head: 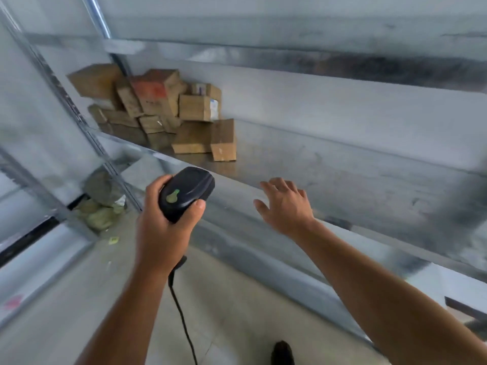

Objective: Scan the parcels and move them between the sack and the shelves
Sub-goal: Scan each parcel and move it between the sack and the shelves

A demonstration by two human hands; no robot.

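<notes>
My left hand (160, 227) grips a black corded barcode scanner (184, 193) with a green trigger, held in front of the metal shelf's front edge. My right hand (286, 204) hovers with fingers spread and holds nothing, just over the shelf's front lip. A heap of several brown cardboard parcels (163, 111) is stacked at the far left end of the metal shelf (342, 180), well beyond both hands. One parcel in the heap has an orange-red face (151, 89). The view is motion-blurred.
A greenish sack or bag bundle (101, 204) lies on the floor under the shelf's left end, behind an upright post (87, 133). Another shelf (316, 59) runs above. The scanner's cable (181, 312) hangs down to the concrete floor. A dark shoe (282, 353) shows at the bottom.
</notes>
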